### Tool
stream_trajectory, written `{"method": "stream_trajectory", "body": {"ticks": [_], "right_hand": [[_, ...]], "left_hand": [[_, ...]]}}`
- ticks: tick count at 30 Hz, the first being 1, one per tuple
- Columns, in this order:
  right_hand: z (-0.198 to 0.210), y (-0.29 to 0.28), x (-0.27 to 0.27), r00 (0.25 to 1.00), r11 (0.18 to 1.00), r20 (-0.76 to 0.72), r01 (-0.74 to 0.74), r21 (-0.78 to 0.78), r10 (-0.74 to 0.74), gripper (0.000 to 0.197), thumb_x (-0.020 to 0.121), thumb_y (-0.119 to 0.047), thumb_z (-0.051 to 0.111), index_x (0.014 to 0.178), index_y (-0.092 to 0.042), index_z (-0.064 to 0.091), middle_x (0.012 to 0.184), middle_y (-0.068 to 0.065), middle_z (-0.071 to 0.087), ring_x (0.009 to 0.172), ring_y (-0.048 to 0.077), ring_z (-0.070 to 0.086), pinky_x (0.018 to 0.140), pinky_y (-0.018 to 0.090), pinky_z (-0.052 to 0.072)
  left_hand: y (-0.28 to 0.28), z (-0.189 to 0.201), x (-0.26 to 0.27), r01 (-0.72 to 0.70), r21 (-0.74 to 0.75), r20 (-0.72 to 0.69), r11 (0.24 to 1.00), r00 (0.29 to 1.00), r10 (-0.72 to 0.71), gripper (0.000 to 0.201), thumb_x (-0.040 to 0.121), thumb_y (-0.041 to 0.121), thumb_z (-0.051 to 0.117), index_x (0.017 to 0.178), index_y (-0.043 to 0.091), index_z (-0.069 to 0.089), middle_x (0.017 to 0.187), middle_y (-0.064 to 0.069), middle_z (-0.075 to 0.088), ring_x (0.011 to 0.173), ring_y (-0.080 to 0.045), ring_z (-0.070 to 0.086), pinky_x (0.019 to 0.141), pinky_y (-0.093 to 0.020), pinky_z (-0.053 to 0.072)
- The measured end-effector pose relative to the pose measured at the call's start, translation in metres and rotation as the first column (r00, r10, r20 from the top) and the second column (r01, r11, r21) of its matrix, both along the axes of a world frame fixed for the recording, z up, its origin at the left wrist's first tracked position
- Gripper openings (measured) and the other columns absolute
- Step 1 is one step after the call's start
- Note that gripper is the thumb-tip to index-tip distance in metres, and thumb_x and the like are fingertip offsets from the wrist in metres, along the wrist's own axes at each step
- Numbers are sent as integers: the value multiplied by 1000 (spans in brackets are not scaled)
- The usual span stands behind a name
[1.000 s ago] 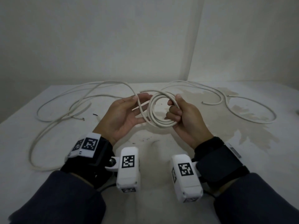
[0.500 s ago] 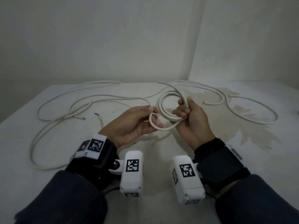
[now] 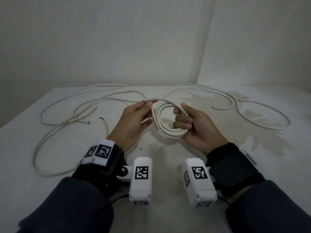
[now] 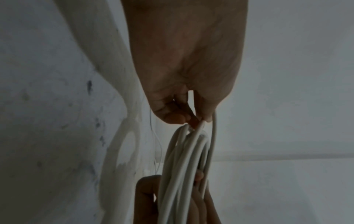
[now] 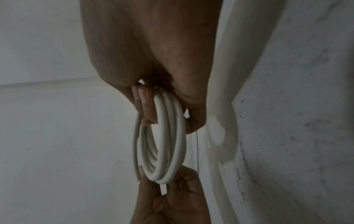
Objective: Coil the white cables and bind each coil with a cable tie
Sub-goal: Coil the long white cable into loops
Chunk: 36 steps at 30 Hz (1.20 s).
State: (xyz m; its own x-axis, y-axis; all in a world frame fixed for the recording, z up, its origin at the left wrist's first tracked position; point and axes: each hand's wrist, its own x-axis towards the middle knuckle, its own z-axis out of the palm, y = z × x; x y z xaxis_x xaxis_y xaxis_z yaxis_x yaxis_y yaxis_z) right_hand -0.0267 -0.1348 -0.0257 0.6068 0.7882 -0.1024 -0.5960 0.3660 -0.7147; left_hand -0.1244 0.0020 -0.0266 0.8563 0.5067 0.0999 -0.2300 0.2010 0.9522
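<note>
From the head view, your right hand gripped the coil above the table, while your left hand pinched the cable's loose run. Your left wrist view showed fingertips pinching strands. Your right wrist view showed fingers curled through the coil's loops.

All three views are dim and grey, lit softly with no glare. In the head view the desk carries faint, soft-edged shadows, and straight lines bow toward the edges. Both wrist views are darker and grainy; the palms nearest the lens are blurred and murky.
</note>
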Motion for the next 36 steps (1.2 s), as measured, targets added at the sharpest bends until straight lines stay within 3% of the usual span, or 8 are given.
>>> {"method": "stream_trajectory", "body": {"ticks": [6,9,12,16,19,24,33,36], "right_hand": [[1,-1,-4,991,995,113,-66,-71,73,36,102,-28,37,77,-5,50,42,-8,27,35,3,24,38,14,29],[3,-2,-6,989,992,123,-72,-99,85,38,103,-28,35,77,-5,51,41,-8,27,35,3,24,38,15,32],[4,2,-9,988,993,148,-32,-112,49,37,103,-27,35,81,-3,54,42,-7,28,36,4,25,39,14,28],[4,7,-13,984,998,170,52,-36,-45,12,102,-14,39,107,-19,49,48,-6,41,42,5,32,40,15,30],[1,6,-12,967,999,254,30,-14,-26,29,103,-12,37,119,-33,50,52,-8,39,46,5,31,43,16,30],[1,7,-12,947,1000,320,23,-13,-17,28,103,-10,31,105,-10,59,53,-10,49,43,2,32,42,13,27],[-3,9,-9,945,991,311,125,-56,-101,31,103,-9,32,95,-10,62,54,-8,50,44,2,33,40,12,25],[-3,9,-10,925,988,368,132,-77,-94,32,104,-10,32,95,-13,63,56,-7,49,45,4,34,42,14,27]], "left_hand": [[-5,0,-4,143,-190,-67,971,985,-158,27,98,20,48,117,18,67,88,-3,68,70,-13,67,65,-28,55],[-4,1,-4,248,-248,-51,937,962,-268,29,99,24,44,120,24,64,74,-4,61,57,-12,59,59,-27,52],[-6,2,1,320,-339,69,885,946,-315,31,100,24,39,125,23,58,62,0,48,47,-8,45,54,-24,43],[-6,0,7,292,-381,139,877,956,-258,20,100,19,36,109,21,53,54,1,41,37,-6,32,45,-20,34],[-6,-1,8,258,-407,135,876,966,-222,10,100,16,36,96,20,45,55,-2,42,34,-7,32,45,-21,34],[-9,-3,12,177,-373,109,911,983,-147,16,102,14,35,88,13,44,54,-2,45,32,-6,32,41,-20,37],[-9,-1,8,148,-250,46,957,989,-141,18,96,9,39,102,6,56,67,-7,46,40,-9,38,49,-25,40],[-11,4,8,127,-256,37,958,992,-121,19,90,23,52,98,6,58,64,-5,44,40,-9,35,51,-27,35]]}}
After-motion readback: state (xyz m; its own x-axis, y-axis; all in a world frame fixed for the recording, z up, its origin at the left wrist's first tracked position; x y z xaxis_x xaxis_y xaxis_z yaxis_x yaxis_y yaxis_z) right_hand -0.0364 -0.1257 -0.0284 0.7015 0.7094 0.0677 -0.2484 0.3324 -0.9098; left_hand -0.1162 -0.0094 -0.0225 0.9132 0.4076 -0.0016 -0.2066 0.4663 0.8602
